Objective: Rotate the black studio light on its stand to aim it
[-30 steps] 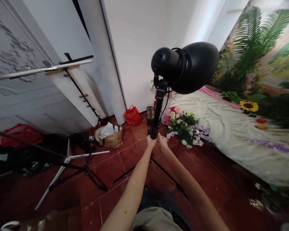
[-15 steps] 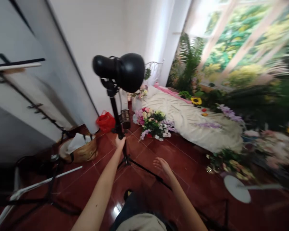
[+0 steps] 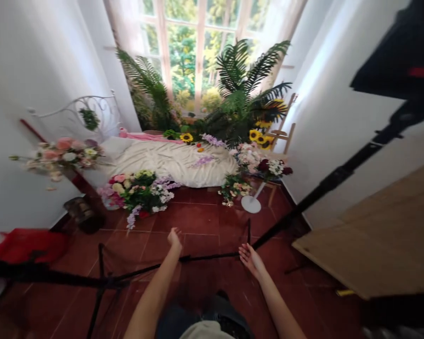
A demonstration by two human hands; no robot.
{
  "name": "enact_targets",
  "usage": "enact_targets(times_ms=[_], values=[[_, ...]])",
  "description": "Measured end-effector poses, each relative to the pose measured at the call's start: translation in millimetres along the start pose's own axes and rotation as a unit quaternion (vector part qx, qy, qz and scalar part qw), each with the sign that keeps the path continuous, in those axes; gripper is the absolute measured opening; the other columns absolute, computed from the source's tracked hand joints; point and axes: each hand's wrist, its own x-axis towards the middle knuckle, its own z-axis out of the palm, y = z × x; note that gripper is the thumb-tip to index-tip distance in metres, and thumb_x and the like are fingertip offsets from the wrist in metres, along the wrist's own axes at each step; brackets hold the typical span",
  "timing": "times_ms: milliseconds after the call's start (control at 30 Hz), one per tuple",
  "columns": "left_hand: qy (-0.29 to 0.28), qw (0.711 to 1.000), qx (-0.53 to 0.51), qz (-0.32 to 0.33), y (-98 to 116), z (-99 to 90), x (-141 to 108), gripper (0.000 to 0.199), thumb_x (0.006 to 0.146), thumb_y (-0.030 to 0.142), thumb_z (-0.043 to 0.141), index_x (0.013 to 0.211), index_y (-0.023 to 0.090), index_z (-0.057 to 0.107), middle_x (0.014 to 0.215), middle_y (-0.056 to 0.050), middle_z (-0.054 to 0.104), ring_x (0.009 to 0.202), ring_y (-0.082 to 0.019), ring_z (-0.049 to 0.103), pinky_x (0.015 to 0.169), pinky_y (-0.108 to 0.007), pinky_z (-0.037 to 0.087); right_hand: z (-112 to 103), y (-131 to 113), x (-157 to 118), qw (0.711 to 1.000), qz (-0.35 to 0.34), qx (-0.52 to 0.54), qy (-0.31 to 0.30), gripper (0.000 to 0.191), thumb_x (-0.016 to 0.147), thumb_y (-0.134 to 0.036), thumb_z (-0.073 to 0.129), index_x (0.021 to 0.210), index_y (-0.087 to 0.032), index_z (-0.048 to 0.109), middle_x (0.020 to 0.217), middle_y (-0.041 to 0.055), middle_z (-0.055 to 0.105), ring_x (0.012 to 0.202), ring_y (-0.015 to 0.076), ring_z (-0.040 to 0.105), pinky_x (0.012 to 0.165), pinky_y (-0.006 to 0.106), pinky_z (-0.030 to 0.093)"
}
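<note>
The tiled floor is smooth with a faint gloss. At centre, the bed cover is soft, rumpled cloth, mostly matt, with pink cloth along its far edge. The headboard at left looks like white-painted metal. On the right, the black stand seems metal, dull-finished; the brown panel beside it is matt, wood or cardboard, cannot tell. The red bag at lower left resembles thin plastic. Smooth matt wall, upper left.
</note>
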Motion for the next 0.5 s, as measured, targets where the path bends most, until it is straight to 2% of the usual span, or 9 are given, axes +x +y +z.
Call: enact_targets(times_ms=[67, 167, 233, 300, 400, 500], values=[[-0.153, 0.986, -0.054, -0.039, -1.9, 74.0, -42.7, 0.022, 0.07, 0.033, 0.052, 0.083, 0.017, 0.058, 0.08, -0.006, 0.065, 0.068, -0.017, 0.064, 0.067, -0.03, 0.045, -36.5, -31.9, 0.2, 0.998, -0.01, 0.053, 0.015, 0.011, 0.08, -0.033, 0.057, 0.082, -0.023, 0.06, 0.076, 0.0002, 0.068, 0.065, 0.0117, 0.064, 0.063, 0.024, 0.05], [-0.363, 0.931, -0.042, 0.011, 0.5, 171.2, -112.8, 0.027, 0.067, 0.031, 0.061, 0.088, 0.015, 0.06, 0.082, -0.008, 0.067, 0.068, -0.014, 0.064, 0.069, -0.027, 0.045, -79.7, -76.8, -4.3, 0.99, -0.011, 0.14, -0.015, 0.011, 0.083, -0.031, 0.053, 0.078, -0.023, 0.06, 0.073, -0.0005, 0.066, 0.061, 0.0107, 0.062, 0.059, 0.023, 0.05], [-0.463, 0.884, -0.015, 0.061, 3.3, 226.0, -162.6, 0.028, 0.066, 0.031, 0.066, 0.087, 0.013, 0.061, 0.081, -0.009, 0.067, 0.07, -0.014, 0.063, 0.071, -0.028, 0.046, -101.9, -105.2, -9.4, 0.98, -0.025, 0.191, -0.059, 0.014, 0.084, -0.027, 0.049, 0.075, -0.023, 0.06, 0.07, -0.0009, 0.064, 0.061, 0.0102, 0.06, 0.057, 0.022, 0.048], [-0.521, 0.842, -0.014, 0.137, 6.8, 272.3, -212.6, 0.032, 0.063, 0.028, 0.071, 0.089, 0.013, 0.06, 0.085, -0.01, 0.067, 0.078, -0.015, 0.063, 0.078, -0.029, 0.046, -119.1, -132.5, -15.0, 0.97, -0.057, 0.215, -0.097, 0.015, 0.084, -0.023, 0.049, 0.074, -0.024, 0.06, 0.067, -0.0021, 0.062, 0.06, 0.0089, 0.057, 0.052, 0.019, 0.046], [-0.554, 0.798, -0.036, 0.234, 13.6, 325.3, -280.8, 0.048, 0.058, 0.024, 0.076, 0.101, 0.015, 0.057, 0.099, -0.011, 0.064, 0.094, -0.017, 0.06, 0.088, -0.032, 0.044, -134.0, -170.0, -22.5, 0.957, -0.086, 0.239, -0.137, 0.014, 0.085, -0.021, 0.049, 0.078, -0.025, 0.061, 0.067, -0.0038, 0.06, 0.059, 0.0062, 0.054, 0.048, 0.013, 0.042], [-0.588, 0.769, -0.052, 0.246, 19.3, 361.1, -330.1, 0.051, 0.058, 0.027, 0.078, 0.103, 0.015, 0.057, 0.097, -0.01, 0.065, 0.093, -0.017, 0.06, 0.088, -0.031, 0.044, -137.9, -198.1, -25.5, 0.943, -0.077, 0.273, -0.172, 0.013, 0.086, -0.021, 0.049, 0.08, -0.023, 0.06, 0.064, -0.0046, 0.057, 0.057, 0.0044, 0.052, 0.047, 0.01, 0.04]])
